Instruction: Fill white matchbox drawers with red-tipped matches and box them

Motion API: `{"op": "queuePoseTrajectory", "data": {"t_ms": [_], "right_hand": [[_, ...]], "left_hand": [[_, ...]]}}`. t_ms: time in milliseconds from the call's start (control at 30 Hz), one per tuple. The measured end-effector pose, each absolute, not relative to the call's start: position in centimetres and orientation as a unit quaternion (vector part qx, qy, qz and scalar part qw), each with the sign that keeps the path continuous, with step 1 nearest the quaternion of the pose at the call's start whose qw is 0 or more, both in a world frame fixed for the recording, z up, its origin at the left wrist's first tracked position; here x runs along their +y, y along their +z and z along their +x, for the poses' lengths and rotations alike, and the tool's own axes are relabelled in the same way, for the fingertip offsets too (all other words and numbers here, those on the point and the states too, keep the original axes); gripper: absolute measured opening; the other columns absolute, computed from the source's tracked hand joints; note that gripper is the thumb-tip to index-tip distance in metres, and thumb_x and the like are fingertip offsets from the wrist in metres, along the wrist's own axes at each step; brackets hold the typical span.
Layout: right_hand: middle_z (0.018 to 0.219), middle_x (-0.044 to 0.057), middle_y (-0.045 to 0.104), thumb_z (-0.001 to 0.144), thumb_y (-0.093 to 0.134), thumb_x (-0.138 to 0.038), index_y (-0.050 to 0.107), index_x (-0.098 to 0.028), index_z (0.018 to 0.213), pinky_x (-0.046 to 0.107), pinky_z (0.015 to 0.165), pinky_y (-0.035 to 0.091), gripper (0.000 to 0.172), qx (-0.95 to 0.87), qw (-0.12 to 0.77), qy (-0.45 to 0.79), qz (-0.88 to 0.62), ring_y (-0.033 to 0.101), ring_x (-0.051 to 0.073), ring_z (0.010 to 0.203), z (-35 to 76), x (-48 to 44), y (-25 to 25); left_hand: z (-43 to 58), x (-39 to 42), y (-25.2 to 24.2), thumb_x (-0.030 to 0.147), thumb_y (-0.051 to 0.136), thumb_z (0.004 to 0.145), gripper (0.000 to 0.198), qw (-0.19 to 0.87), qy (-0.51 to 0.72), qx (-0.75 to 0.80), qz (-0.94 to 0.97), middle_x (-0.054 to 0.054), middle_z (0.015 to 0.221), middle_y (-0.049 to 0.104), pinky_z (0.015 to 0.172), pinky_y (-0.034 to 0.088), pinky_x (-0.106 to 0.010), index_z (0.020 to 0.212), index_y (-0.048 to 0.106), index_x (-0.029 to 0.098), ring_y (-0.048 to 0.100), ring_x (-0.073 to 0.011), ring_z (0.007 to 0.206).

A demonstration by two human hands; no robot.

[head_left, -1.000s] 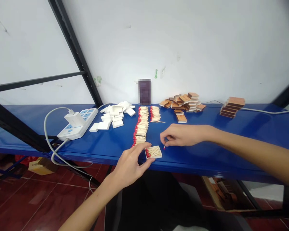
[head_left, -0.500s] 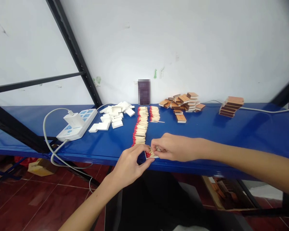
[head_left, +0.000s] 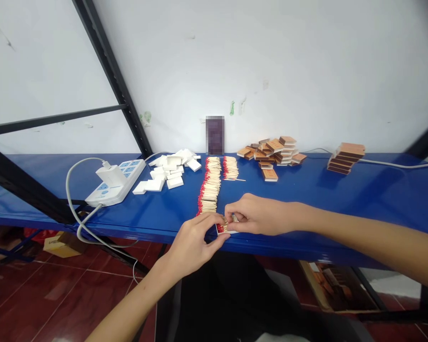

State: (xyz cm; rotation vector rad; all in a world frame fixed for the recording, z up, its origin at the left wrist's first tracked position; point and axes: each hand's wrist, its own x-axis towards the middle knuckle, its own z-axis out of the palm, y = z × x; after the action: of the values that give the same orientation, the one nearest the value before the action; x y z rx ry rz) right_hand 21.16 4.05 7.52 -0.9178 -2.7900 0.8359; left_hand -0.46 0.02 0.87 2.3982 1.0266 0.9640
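Note:
At the front edge of the blue table, my left hand [head_left: 196,242] grips the left end of a small white tray [head_left: 231,232] between thumb and fingers. Red-headed matches [head_left: 220,228] lie inside it. My right hand [head_left: 251,214] is over the tray, its fingertips pinched down among the matches; whether they hold any is too small to tell. Behind the hands runs a long row of matches [head_left: 210,185], heads to the left, with a shorter row [head_left: 230,168] at its right.
White trays [head_left: 164,171] are heaped at the left beside a power strip [head_left: 117,183] with a looping cable. Brown matchboxes [head_left: 271,154] lie piled at the right, and a stack [head_left: 345,157] stands farther right. A blurred dark object [head_left: 215,135] leans on the wall.
My right hand has risen slightly over the tray and its fingers have shifted. My left hand keeps its hold. The view has moved a little.

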Motion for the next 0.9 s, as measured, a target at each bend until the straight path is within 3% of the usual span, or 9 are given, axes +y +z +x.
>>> {"op": "queuePoseTrajectory", "data": {"t_ms": [167, 400, 900], "right_hand": [[0.065, -0.001, 0.058, 0.093, 0.055, -0.037, 0.066, -0.016, 0.089, 0.023, 0.059, 0.032, 0.025, -0.91, 0.102, 0.184, -0.357, 0.049, 0.011, 0.058, 22.1, 7.9, 7.4], [0.086, 0.008, 0.07, 0.093, 0.053, -0.024, 0.068, -0.017, 0.098, 0.026, 0.066, 0.036, 0.017, -0.873, 0.113, 0.025, -0.473, 0.062, 0.018, 0.076, 22.4, 14.1, 3.9], [0.086, 0.01, 0.069, 0.097, 0.048, -0.023, 0.062, -0.016, 0.088, 0.027, 0.064, 0.034, 0.018, -0.876, 0.072, 0.03, -0.477, 0.061, 0.019, 0.075, 22.0, 13.9, 4.0]], "left_hand": [[-0.5, 0.0, 0.6, 0.029, 0.065, 0.091, 0.015, 0.165, 0.346, 0.371, 0.846, -0.005, 0.113, 0.07, 0.089, 0.054, -0.029, 0.104, 0.064, 0.022, 0.068, -0.0189, 0.1], [-0.5, 0.0, 0.4, 0.028, 0.065, 0.091, 0.016, 0.156, 0.349, 0.371, 0.846, -0.004, 0.115, 0.07, 0.089, 0.054, -0.028, 0.105, 0.064, 0.022, 0.067, -0.0181, 0.103], [-0.7, 0.0, 0.2, 0.03, 0.066, 0.091, 0.027, 0.132, 0.338, 0.392, 0.846, -0.003, 0.111, 0.071, 0.088, 0.054, -0.03, 0.116, 0.06, 0.022, 0.068, -0.0187, 0.098]]}}
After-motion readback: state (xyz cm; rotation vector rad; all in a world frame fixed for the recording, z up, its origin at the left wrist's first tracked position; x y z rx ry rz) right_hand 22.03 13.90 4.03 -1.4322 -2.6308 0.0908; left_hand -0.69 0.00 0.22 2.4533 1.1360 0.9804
